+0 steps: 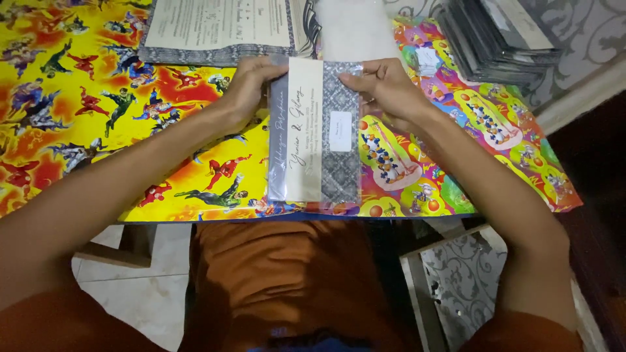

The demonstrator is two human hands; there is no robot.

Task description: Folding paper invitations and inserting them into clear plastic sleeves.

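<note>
Head view: grey-and-cream card in clear sleeve pinched at top corners by left hand and right hand, laid on cartoon-print table cover. Paper stack beyond left hand; dark card stack beyond right.

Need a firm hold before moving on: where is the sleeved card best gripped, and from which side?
Probably by its far short end, from both sides: the left hand and right hand already pinch the card's two top corners there. It is long, thin and flat, its near end hanging just past the table edge, so a one-corner hold would likely let it sag.
</note>
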